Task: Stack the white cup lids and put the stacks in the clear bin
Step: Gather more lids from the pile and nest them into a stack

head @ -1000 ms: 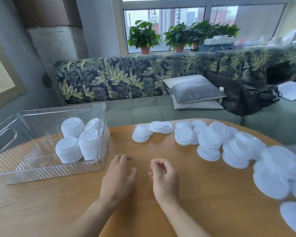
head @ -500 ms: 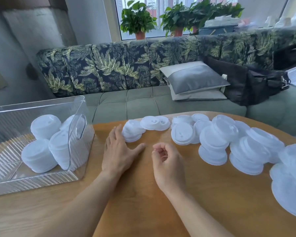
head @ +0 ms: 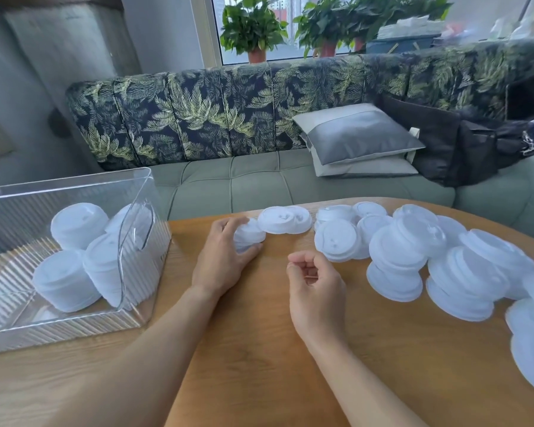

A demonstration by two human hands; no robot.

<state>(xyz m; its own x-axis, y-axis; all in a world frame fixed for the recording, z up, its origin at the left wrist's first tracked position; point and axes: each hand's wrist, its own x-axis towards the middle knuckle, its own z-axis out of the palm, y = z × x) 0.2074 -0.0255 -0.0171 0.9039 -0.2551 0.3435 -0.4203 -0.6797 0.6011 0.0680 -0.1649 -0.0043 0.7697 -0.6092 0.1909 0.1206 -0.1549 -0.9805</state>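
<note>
Left hand (head: 222,260) moved forward onto small lid stack (head: 249,236) at frame centre, fingers (head: 228,224) curled round it. Clear bin (head: 74,184) lies frame left, nearer this hand. Right hand (head: 316,288) fingers curled, nothing held.

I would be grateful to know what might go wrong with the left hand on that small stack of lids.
1. The left hand grips the small stack from its side only; lids may slip or fan out when lifted.
2. Two overlapping lids lie right beside it and might get dragged along.
3. The bin already holds tilted stacks; a careless drop could topple them.
</note>
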